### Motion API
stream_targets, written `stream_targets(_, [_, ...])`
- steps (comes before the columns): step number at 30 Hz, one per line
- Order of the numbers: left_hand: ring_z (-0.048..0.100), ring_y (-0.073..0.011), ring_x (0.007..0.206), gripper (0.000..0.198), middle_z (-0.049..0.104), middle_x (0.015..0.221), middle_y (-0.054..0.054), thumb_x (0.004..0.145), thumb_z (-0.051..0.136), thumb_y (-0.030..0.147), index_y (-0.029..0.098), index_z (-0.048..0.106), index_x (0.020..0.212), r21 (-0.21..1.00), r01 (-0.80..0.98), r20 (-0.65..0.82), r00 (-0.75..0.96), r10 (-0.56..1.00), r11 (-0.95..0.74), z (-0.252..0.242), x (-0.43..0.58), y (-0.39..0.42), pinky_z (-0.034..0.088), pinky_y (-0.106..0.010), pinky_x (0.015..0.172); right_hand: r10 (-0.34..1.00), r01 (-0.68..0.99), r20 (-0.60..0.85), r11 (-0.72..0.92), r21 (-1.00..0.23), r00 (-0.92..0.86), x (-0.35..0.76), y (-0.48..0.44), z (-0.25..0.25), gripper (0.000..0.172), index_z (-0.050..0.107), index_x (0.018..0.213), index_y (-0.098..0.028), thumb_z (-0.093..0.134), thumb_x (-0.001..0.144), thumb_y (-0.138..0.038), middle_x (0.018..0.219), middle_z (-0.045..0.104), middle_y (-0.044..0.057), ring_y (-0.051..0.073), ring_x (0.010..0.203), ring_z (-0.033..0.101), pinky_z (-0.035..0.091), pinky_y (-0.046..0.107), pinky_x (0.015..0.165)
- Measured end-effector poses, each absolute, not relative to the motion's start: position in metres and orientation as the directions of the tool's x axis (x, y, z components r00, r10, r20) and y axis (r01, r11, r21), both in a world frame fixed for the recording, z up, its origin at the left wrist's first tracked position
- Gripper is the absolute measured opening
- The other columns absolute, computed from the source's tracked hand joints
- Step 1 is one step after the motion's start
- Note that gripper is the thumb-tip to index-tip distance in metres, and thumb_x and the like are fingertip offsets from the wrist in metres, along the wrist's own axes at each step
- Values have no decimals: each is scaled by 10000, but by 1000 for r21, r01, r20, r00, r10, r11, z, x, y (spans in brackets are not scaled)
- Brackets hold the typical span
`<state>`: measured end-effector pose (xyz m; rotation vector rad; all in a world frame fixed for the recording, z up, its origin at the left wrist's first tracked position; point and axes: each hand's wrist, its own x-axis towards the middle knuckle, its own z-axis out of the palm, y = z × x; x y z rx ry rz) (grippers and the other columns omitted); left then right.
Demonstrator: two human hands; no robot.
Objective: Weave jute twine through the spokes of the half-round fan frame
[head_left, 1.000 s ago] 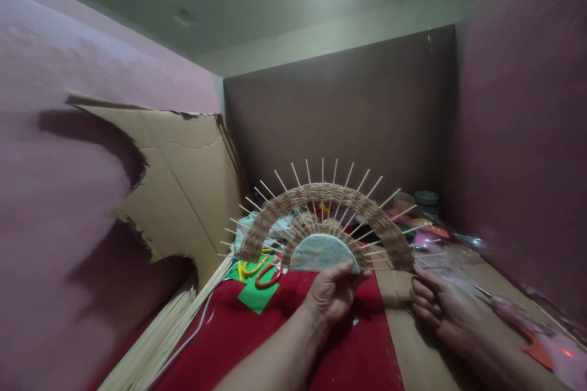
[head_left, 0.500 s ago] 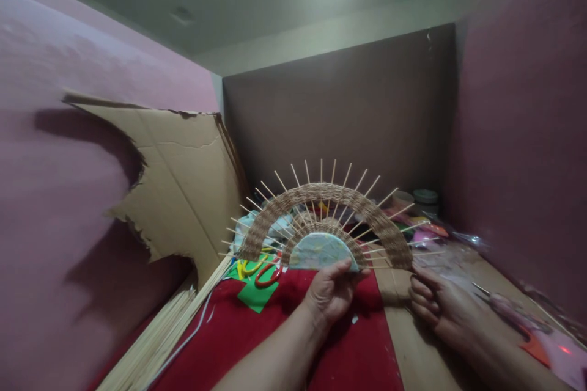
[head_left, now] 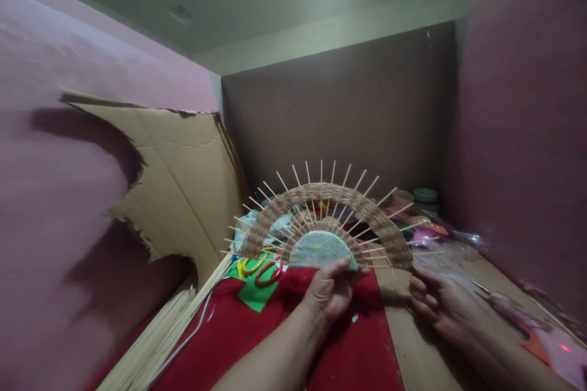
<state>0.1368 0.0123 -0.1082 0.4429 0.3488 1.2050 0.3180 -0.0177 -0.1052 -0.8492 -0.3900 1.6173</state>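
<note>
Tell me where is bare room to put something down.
Free: the red cloth between the left hand and the stick bundle. Crowded: behind the woven fan, around the scissors, and right of the right hand.

Torn cardboard [head_left: 183, 183] leans left; scissors [head_left: 269, 276], perhaps, on red cloth [head_left: 358, 354]

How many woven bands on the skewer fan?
2. The wide outer band arches across the skewers; the narrow inner band hugs the half-disc held by the left hand. None seem hidden.
</note>
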Motion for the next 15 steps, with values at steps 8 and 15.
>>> stream_targets(8, [619,-146,635,60,666,635,-40,620,675,27,76,646,639,508,-812,-23,321,947,287,-107,138,10,511,-343,739,945,-696,-328,-241,-676,-9,319,-16,-109,305,335,573,-197,479,838,-242,371,337,-66,27,253,229,151,143,260])
stream_targets(15, [630,-158,648,32,675,644,-68,627,644,23,49,663,624,532,-788,-23,351,936,309,-107,140,8,501,-327,750,929,-734,-365,-292,-614,-64,324,-12,-120,294,321,575,-200,502,807,-211,380,310,-75,23,254,233,150,140,266])
